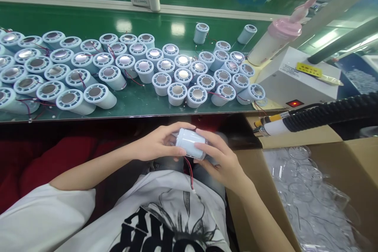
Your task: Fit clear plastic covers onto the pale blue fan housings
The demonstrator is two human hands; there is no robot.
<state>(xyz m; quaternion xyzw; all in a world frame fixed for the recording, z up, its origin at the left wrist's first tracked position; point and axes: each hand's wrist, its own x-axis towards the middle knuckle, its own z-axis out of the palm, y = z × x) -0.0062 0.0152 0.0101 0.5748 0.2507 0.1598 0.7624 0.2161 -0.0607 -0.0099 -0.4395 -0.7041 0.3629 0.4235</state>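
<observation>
Below the green table edge, over the lap, both hands grasp one white cylinder: left hand cupping its end, right hand wrapping its side. Smooth, rigid plastic, probably light; hold the body, not the thin red wire dangling beneath. Beyond the table edge, matching cylinders cluster, metal-faced.

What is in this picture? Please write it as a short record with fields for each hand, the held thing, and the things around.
left hand: left hand grips the near end of the small white plastic cylinder
right hand: right hand grips its far side
held thing: cylinder lies sideways over the lap; thin red wire hangs from it
bench: green conveyor table carries many white cylinders with round metal tops
right side: cardboard box of clear plastic discs; pink-capped bottle
</observation>
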